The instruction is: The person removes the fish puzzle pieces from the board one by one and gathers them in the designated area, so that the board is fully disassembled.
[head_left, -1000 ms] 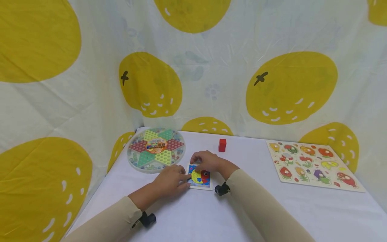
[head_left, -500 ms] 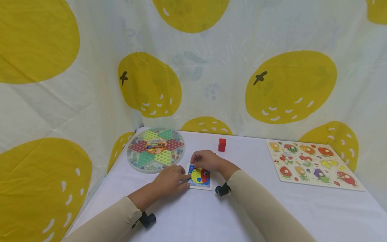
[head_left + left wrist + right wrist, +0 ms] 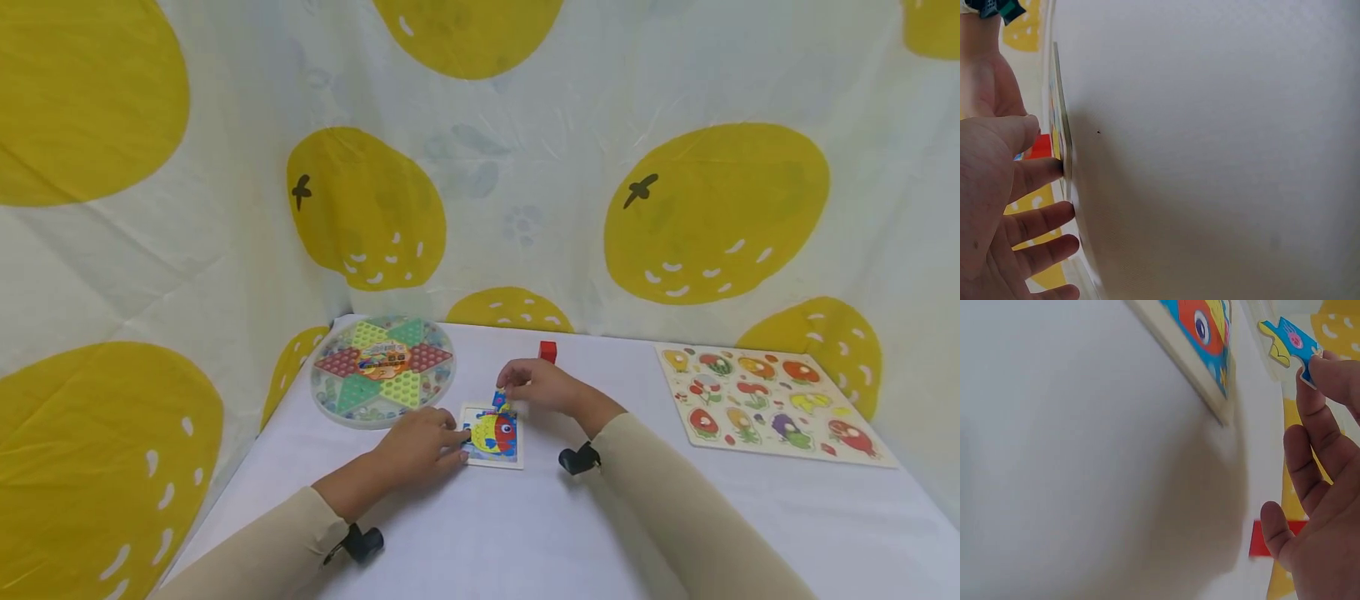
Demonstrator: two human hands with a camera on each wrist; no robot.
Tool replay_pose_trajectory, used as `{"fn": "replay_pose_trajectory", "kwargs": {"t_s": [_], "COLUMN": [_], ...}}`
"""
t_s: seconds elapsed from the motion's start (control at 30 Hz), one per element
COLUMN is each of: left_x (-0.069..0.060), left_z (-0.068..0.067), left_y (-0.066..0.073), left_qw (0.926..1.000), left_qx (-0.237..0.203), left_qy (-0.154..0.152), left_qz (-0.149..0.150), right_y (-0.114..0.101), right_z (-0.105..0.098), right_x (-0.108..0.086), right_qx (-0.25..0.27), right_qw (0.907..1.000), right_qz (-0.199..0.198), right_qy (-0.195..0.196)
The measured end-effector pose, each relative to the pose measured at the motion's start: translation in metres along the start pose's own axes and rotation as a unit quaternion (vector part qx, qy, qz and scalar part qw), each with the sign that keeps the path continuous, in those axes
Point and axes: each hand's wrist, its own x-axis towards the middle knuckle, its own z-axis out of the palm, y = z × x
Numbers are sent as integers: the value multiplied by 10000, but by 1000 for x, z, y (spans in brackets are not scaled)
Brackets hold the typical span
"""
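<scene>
A small fish jigsaw puzzle lies in its pale tray on the white table. My left hand rests at the tray's left edge. In the left wrist view, the fingers of my left hand are extended, with fingertips against the edge. Just above the tray's far side, my right hand pinches a blue and yellow puzzle piece between thumb and forefinger. The right wrist view shows that jigsaw piece raised clear of the tray, a pink figure printed on its blue part.
A red block stands behind my right hand, partly hidden by it. Back left lies a round Chinese checkers board with marbles under its clear rim. To the right is a wooden fruit puzzle board. A patterned curtain borders the table.
My right hand has lifted the blue and yellow piece out of the puzzle's upper left and moved it up and right. My left hand has stayed at the tray's edge.
</scene>
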Motion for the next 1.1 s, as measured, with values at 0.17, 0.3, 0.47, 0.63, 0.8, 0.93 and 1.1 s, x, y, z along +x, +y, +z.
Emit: {"fn": "replay_pose_trajectory", "kwargs": {"t_s": [0.17,0.3,0.47,0.63,0.8,0.93,1.1], "left_x": [-1,-1,0,3,2,1,1], "left_z": [-5,-6,-3,1,0,-1,-2], "left_y": [3,2,0,-1,0,1,4], "left_qw": [10000,9999,10000,9998,9998,9998,9997], "left_qx": [28,69,82,162,190,140,147], "left_qy": [-60,-81,-47,-74,-79,-116,-156], "left_qz": [-30,-37,9,45,41,-17,-75], "right_y": [11,16,23,29,36,39,41], "right_z": [-15,-24,-28,-25,-21,-17,-13], "right_x": [-8,-16,-24,-29,-27,-25,-25], "right_qx": [-123,-222,-271,-330,-557,-730,-912], "right_qw": [9998,9994,9983,9961,9955,9951,9939], "right_qz": [123,269,494,775,734,667,605], "right_qy": [-9,-68,-166,-252,-225,-99,115]}}
